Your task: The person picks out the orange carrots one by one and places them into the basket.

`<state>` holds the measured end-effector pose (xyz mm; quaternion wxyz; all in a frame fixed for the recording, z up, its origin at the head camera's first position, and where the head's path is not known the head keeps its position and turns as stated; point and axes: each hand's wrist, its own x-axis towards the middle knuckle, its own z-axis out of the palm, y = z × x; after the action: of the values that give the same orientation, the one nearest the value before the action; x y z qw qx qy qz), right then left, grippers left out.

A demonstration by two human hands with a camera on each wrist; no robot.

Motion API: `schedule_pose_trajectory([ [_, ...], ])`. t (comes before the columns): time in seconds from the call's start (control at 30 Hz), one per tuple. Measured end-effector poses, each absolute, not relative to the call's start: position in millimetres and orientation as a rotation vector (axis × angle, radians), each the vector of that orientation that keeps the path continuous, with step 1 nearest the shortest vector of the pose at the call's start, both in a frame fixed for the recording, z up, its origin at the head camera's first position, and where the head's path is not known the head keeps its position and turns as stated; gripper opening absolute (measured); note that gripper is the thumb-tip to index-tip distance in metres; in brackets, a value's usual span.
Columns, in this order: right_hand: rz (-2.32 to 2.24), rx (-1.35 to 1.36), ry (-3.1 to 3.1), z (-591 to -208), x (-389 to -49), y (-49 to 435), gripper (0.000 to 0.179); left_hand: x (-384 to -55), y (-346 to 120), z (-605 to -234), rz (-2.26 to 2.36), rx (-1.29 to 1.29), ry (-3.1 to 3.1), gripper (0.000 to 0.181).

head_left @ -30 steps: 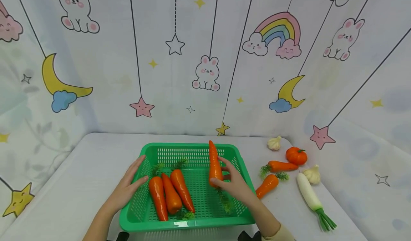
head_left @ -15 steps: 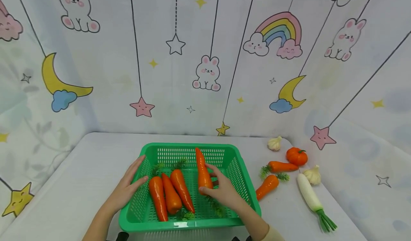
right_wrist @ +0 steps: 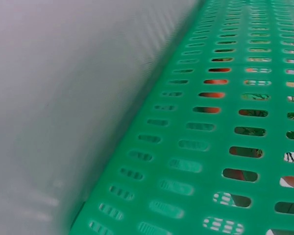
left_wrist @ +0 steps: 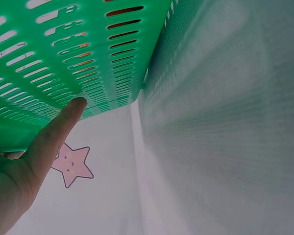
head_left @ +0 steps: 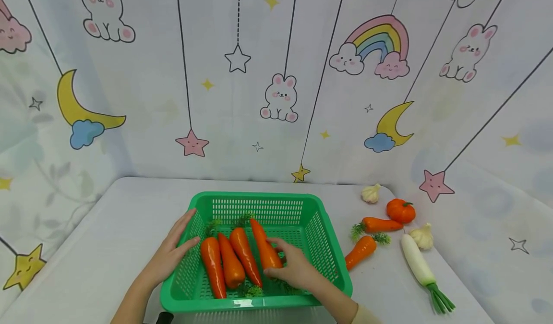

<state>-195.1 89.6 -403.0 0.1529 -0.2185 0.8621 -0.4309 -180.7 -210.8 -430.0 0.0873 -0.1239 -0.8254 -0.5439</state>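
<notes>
A green plastic basket (head_left: 229, 305) with slotted sides stands on the white table. Three orange carrots (head_left: 211, 266) lie side by side in its left half, with feathery green tops. My right hand (head_left: 295, 265) reaches over the front right and grips a fourth carrot (head_left: 260, 240) by its thick end, thumb on the near side, pointed end away from me. This carrot lies low in the basket beside the others. My left hand (head_left: 173, 251) rests at the left rim, fingers extended; in the left wrist view one finger (left_wrist: 63, 125) lies along the slotted outer wall.
Right of the basket lie two more carrots (head_left: 360, 252), an orange pumpkin (head_left: 400, 211), two garlic bulbs (head_left: 370, 194) and a white radish (head_left: 416, 259) with green stems. A patterned curtain (head_left: 242, 103) hangs behind the table.
My right hand has carried its carrot leftward and lowered it into the basket beside the other three. My left hand has stayed at the rim.
</notes>
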Motion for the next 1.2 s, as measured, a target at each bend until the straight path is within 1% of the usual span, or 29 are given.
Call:
schedule_pose_trajectory([
  [0.2, -1.16, -0.584, 2.465, -403.0, -191.6, 88.6, 0.063, -180.2, -209.9, -430.4, -1.614, -0.372, -2.466, 0.063],
  [0.63, -1.075, -0.597, 2.432, -403.6, -192.2, 86.9, 0.062, -179.5, -210.0, -429.7, -1.618, -0.381, -2.452, 0.063],
  [0.87, -1.066, -0.628, 2.462, -406.4, -192.9, 86.2, 0.057, -179.5, -210.3, -430.6, -1.636, -0.39, -2.45, 0.063],
  [1.03, -1.126, -0.602, 2.43, -402.5, -192.1, 86.6, 0.05, -178.2, -210.3, -429.4, -1.636, -0.387, -2.444, 0.063],
  [1.2, -1.26, -0.594, 2.346, -397.2, -193.9, 91.5, 0.05, -178.6, -210.7, -426.4, -1.636, -0.379, -2.447, 0.063],
])
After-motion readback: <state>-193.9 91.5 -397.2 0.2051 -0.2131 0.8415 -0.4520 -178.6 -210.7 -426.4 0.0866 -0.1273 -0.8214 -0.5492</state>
